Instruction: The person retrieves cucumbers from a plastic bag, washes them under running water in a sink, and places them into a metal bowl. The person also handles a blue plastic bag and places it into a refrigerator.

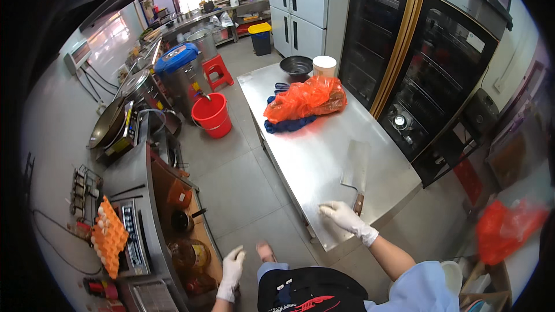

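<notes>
A white glove covers my right hand (344, 216), which is over the near end of the stainless steel table (303, 164), just left of a cleaver's wooden handle. The cleaver (356, 164) lies with its broad blade pointing away from me. In a white glove too, my left hand (233, 266) hangs between the table and the counter, with nothing visible in it; its fingers are close together. Toward the table's far end, a red plastic bag (303, 99) with brownish contents rests on dark blue cloth (290, 125). Behind it stand a black bowl (296, 66) and a white lidded tub (324, 66).
Left of me runs a counter with an orange egg tray (110, 238) and bottles on its lower shelf. A red bucket (212, 115) stands under a steel container's tap, near a red stool (218, 73). Glass-door cabinets (416, 65) line the right. Another red bag (509, 229) is at right.
</notes>
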Demonstrator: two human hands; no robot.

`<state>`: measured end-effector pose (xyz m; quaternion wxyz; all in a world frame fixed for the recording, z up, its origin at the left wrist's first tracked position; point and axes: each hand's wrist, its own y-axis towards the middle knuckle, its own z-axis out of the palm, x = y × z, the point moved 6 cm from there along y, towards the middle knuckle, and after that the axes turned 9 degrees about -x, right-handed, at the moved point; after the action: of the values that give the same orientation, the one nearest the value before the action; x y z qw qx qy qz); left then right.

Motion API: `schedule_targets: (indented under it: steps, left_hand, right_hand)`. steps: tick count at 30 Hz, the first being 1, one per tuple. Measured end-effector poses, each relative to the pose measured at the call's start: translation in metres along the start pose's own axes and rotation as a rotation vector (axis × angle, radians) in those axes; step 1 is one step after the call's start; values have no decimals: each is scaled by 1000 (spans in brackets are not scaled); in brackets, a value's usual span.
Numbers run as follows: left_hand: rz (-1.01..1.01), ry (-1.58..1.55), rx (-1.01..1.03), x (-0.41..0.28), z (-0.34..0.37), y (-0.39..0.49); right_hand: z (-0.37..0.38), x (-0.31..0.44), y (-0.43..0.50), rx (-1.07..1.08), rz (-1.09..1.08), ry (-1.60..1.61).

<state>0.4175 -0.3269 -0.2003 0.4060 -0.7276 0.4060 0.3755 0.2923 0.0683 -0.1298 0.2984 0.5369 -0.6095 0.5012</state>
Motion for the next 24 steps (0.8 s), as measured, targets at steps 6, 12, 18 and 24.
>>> schedule_targets:
  steps: [6, 12, 18, 24]
  left_hand:
    - [503, 81, 108, -201, 93, 187]
    - [1025, 277, -18, -349, 209, 310]
    - [1530, 381, 136, -339, 251, 328]
    - [1597, 698, 604, -286, 213, 311]
  right_hand:
    - [-30, 38, 175, -461, 32, 353]
    - [-81, 45, 335, -922, 11, 676]
    - [-145, 48, 356, -1107, -122, 703]
    - [-241, 98, 273, -1218, -177, 532]
